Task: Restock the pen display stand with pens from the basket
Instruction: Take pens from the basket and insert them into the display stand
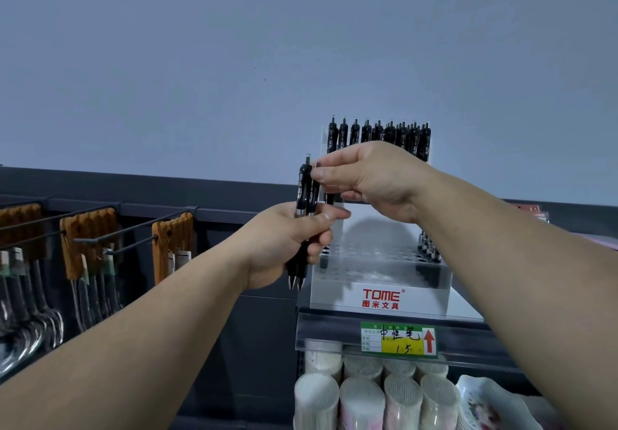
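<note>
While left hand [284,242] grips pens [302,192], right hand [371,178] pinches one's top, stand [381,292] behind.

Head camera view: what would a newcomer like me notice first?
Mid-frame, the person's left grip holds a bunch of black pens, and the right grip pinches one at its top. Just behind stands a white display stand marked TOME, with pens along its back row and most front holes empty.

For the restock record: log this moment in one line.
left hand: grips bundle of black plastic click pens | right hand: pinches one pen | white plastic TOME display stand: back row filled, middle holes bare
</note>
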